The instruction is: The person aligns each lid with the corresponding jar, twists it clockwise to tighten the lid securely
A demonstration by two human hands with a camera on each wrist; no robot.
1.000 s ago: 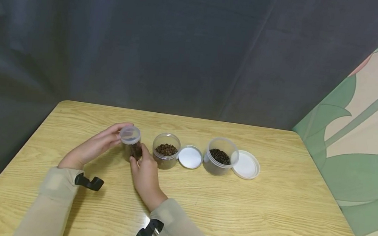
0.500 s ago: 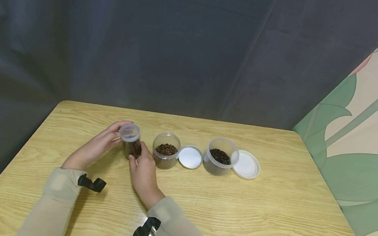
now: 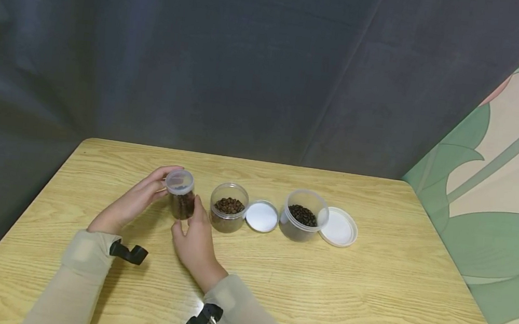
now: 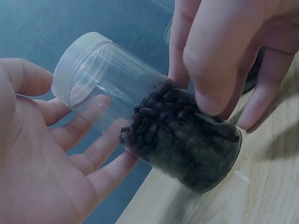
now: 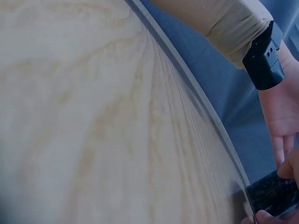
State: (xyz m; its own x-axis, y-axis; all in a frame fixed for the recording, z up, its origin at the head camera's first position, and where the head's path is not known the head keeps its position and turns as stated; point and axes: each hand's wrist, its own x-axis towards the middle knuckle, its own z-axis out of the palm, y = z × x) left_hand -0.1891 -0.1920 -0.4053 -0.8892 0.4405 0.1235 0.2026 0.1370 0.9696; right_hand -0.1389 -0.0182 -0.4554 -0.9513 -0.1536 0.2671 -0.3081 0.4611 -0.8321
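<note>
Clear cylindrical plastic jar [image 3: 182, 204] of dark beans [image 4: 177, 135], with frosted white lid [image 3: 180, 180], held at left of the yellow wood-grain counter [image 3: 368, 297].
The left grip [image 3: 136, 201] is clamped on the jar, its thumb on the lid and its fingers curving along the wall; the right grip [image 3: 196, 242] touches the lower right side with fingers, its thumb standing apart. Just right stands a round transparent tub [image 3: 227, 225] of brown beans [image 3: 229, 205].

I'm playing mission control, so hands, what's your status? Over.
Left hand curled round capped bean jar, upper end. Right hand at its lower end, thumb off. Open tub near right hand, seemingly not blocking.
</note>
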